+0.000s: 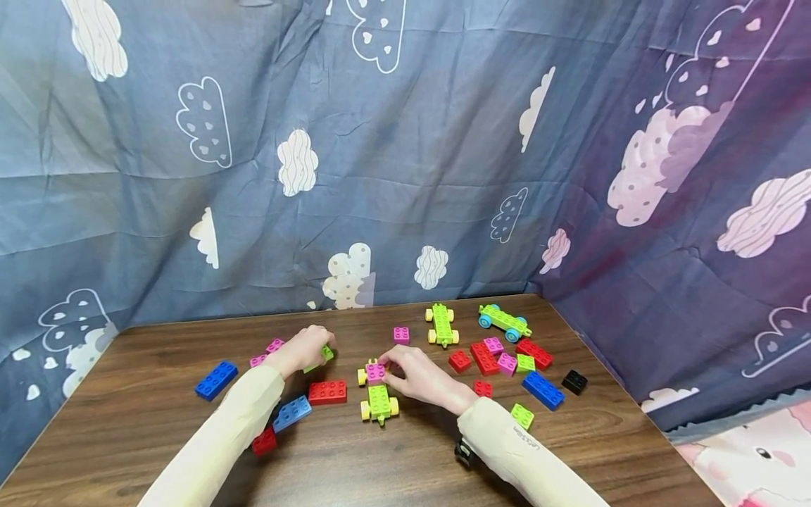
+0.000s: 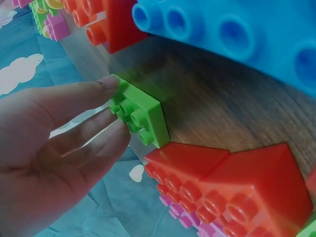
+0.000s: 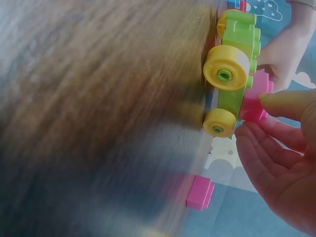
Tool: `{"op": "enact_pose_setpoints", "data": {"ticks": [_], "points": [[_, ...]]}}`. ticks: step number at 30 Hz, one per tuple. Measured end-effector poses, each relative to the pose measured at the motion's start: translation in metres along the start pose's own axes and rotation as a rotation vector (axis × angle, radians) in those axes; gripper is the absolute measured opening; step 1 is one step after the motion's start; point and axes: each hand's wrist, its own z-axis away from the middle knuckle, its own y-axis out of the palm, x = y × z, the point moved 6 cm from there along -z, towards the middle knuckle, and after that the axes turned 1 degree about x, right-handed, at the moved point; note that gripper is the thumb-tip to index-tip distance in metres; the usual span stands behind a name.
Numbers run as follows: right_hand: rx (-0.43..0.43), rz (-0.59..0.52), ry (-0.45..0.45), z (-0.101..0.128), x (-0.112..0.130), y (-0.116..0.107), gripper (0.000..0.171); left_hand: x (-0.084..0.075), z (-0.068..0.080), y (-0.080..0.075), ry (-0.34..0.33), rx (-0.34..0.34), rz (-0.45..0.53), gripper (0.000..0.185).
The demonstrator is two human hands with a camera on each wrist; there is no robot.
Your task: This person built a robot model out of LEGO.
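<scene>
My right hand (image 1: 423, 378) pinches a pink brick (image 1: 375, 373) between thumb and fingers. This pink brick (image 3: 255, 97) sits on the far end of a green car base (image 1: 379, 400) with yellow wheels, which stands on the table. My left hand (image 1: 307, 349) reaches to the table left of that car base. Its thumb and fingertips hold a light green brick (image 2: 143, 111) by its edges, studs facing the palm. In the head view the hand hides part of this green brick (image 1: 326, 353). Close to the left hand lies a red brick (image 1: 327, 392).
A light blue brick (image 1: 292, 413), a dark blue brick (image 1: 217, 380) and a red brick (image 1: 264, 441) lie around the left forearm. Two more car bases, one yellow-wheeled (image 1: 441, 325) and one blue-wheeled (image 1: 505, 322), stand at the back. Several mixed bricks, including a black brick (image 1: 574, 382), lie right.
</scene>
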Motion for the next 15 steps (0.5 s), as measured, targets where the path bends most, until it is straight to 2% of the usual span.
{"op": "enact_pose_setpoints", "data": {"ticks": [7, 15], "points": [[0.002, 0.002, 0.006, 0.0006, -0.0007, 0.0015, 0.022, -0.0015, -0.0029, 0.0017, 0.009, 0.006, 0.010, 0.022], [-0.013, 0.017, -0.022, 0.0006, 0.0021, 0.0002, 0.020, -0.0045, -0.0088, 0.0025, 0.057, -0.017, -0.005, 0.017]]}}
